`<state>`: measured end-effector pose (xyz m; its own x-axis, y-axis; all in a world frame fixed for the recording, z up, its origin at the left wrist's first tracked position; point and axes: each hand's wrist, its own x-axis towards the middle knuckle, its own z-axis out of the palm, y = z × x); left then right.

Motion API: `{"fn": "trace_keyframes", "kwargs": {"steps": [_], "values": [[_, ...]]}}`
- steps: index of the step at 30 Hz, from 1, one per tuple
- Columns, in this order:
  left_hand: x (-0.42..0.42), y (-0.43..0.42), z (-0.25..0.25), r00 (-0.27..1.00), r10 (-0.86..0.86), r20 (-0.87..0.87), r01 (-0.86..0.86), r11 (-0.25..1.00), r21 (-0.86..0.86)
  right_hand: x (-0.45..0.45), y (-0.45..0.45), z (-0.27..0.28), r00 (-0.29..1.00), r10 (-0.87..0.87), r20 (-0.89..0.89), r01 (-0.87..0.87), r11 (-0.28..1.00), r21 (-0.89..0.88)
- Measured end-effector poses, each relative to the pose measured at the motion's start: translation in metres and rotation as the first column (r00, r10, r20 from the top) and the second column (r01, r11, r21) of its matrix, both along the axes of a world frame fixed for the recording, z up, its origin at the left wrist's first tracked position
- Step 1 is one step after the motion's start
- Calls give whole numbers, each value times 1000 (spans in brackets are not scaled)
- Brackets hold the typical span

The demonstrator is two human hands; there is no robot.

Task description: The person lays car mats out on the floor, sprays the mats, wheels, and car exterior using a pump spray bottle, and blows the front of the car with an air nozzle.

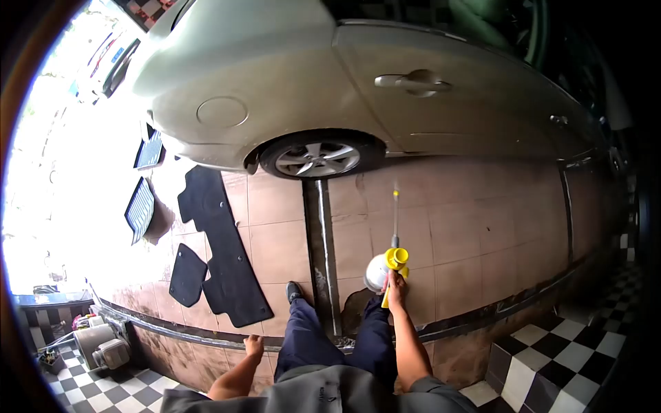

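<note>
My right hand (395,290) is wrapped round the yellow handle of a spray gun (396,258) with a white bottle (376,272) and a long thin lance. The lance points away from me toward the side of a beige car (275,76), its yellow tip short of the body and right of the rear wheel (318,158). Faint mist shows at the tip. Lower and to the left, my left hand (254,343) hangs in front of my body, fingers curled, touching nothing that shows.
Black floor mats (224,255) lie on the tiles at the left, with ridged mats (140,210) beyond them. A drain channel (322,255) runs from my feet to the wheel. Checkered steps (551,351) rise at the lower right; a machine (100,345) stands lower left.
</note>
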<state>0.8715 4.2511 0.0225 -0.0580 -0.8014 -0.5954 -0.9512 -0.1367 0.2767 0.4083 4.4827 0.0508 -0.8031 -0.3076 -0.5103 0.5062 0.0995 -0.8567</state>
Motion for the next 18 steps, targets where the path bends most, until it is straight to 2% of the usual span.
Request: {"fn": "trace_keyframes", "kwargs": {"steps": [1,2,3,5,7,9,11,12,13,16,17,18], "values": [[-5,5,-2,994,111,-13,-111,993,36,-16,26,5,999,-10,-37,12,999,30],[-13,11,7,957,-282,-66,282,959,-6,-30,48,15,995,-79,-67,87,986,139],[-32,23,6,981,-74,-178,52,991,-122,-45,69,20,971,-154,-183,189,962,194],[-60,31,3,984,-117,-135,102,989,-108,-72,117,22,970,-191,-152,221,953,209],[-138,56,52,991,-19,-132,21,1000,15,-95,148,53,961,-237,-143,262,946,190],[-187,70,65,954,-81,-288,113,989,96,-107,171,69,963,-232,-138,256,947,195],[-226,79,71,931,-160,-329,205,973,105,-117,185,89,968,-155,-199,204,946,254],[-242,86,76,912,-179,-369,226,970,87,-121,193,101,969,-36,-245,110,948,298],[-257,89,81,891,-201,-407,249,966,68,-123,195,100,970,-31,-241,105,949,298],[-286,85,76,730,-527,-435,500,846,-186,-133,190,116,821,294,-489,-57,895,442],[-301,84,82,730,-526,-437,500,846,-183,-137,183,129,757,370,-538,-73,867,494],[-325,85,96,849,-342,-402,362,932,-27,-143,173,151,763,414,-496,-151,861,485]]}}
